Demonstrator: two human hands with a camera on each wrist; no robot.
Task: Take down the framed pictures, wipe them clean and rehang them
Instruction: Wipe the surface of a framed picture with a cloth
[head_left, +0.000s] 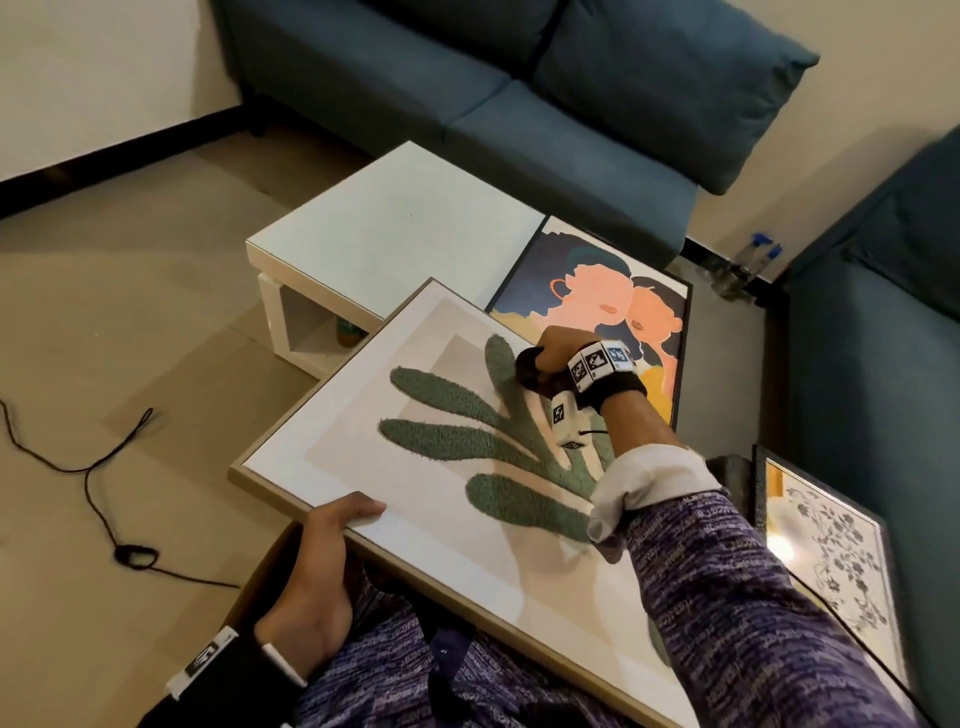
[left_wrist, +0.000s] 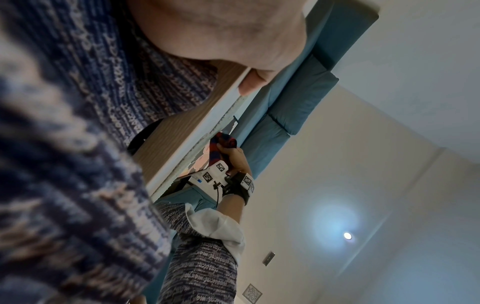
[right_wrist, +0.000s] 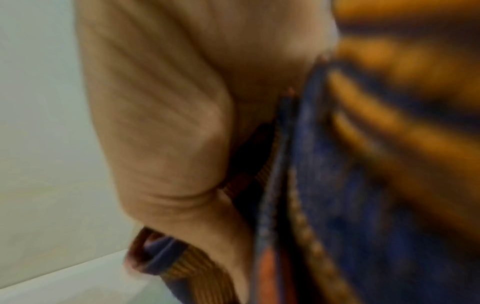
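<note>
A large framed picture (head_left: 363, 441) with a green tufted leaf shape lies tilted across my lap, its far corner over the white table. My left hand (head_left: 332, 525) grips its near-left edge, thumb on the front; in the left wrist view the thumb (left_wrist: 253, 84) lies over the frame's edge (left_wrist: 197, 131). My right hand (head_left: 550, 356) holds a bunched dark striped cloth (head_left: 527, 366) and presses it on the leaf's upper part. The blurred right wrist view shows the cloth (right_wrist: 350, 185) close up against my palm. The left wrist view shows the cloth (left_wrist: 223, 144) as red and dark blue.
A second framed picture (head_left: 597, 291) of two orange faces lies on the white low table (head_left: 395, 218). A third, floral frame (head_left: 831, 551) leans at the right by a blue sofa (head_left: 857, 364). Another blue sofa (head_left: 467, 88) stands behind. A black cable (head_left: 93, 467) trails on the floor.
</note>
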